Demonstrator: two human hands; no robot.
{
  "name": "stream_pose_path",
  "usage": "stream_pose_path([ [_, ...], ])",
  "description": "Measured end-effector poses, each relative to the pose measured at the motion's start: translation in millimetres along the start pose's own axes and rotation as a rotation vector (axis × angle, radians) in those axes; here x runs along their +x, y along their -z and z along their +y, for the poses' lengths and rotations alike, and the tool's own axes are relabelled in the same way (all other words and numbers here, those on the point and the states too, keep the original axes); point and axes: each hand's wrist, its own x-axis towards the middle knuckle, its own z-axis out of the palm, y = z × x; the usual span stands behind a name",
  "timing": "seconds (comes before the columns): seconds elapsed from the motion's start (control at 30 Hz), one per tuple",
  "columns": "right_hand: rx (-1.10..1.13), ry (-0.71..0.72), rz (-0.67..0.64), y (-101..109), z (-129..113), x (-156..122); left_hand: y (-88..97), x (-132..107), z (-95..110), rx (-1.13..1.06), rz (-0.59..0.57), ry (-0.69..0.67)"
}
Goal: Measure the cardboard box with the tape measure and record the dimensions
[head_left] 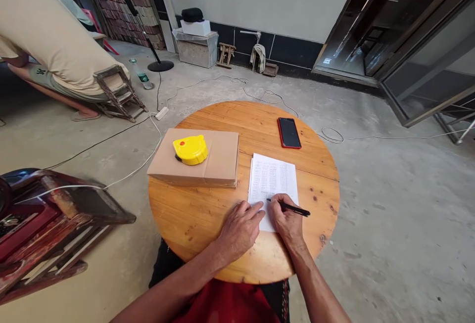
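Observation:
A black pen (295, 208) is gripped in my right hand (287, 220), its tip down on a white sheet of paper (274, 177). Rows and columns of handwriting, too small to read, fill the upper part of the sheet. My left hand (242, 225) rests with fingers stretched out over the paper's lower left edge and the wood. Left of the sheet lies a closed brown cardboard box (222, 157) with a yellow tape measure (191, 150) on top. Beyond the paper, a phone (289, 132) with a red edge lies face up, its screen dark.
Everything rests on a round wooden table (319, 174). A person (55, 36) bends forward on a low wooden stool (120, 93) at the far left. Nearby stand a bottle (143, 75) and a fan base (161, 66). White cable (334, 136) crosses the floor; a wooden chair (74, 224) is at left.

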Motion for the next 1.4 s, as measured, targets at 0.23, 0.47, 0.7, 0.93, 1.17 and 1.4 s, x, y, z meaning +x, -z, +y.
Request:
stream_pose_path([
  [0.23, 0.175, -0.059, 0.043, 2.6, 10.3, 0.7, -0.5, 0.4, 0.3, 0.005, 0.001, -0.010],
  [0.47, 0.043, 0.155, 0.153, 8.7, 4.3, 3.6, -2.7, 0.2, -0.4, 0.010, 0.027, -0.015],
  [0.7, -0.681, 0.556, -0.056, 28.7, -5.3, 33.0, -6.9, -1.4, -2.5, -0.006, 0.079, -0.026],
  [0.93, -1.007, 0.570, -0.198, 38.1, 1.6, 30.6, -7.2, -3.3, -4.5, -0.020, 0.122, -0.049],
  [1.17, -0.687, 0.332, 0.147, 49.6, 45.2, -59.3, -4.8, -5.6, -3.5, -0.046, 0.130, -0.046],
  [1.4, -0.580, 0.322, 0.232, 37.3, 52.4, -78.3, -1.5, -8.3, -2.1, -0.048, 0.128, -0.048],
])
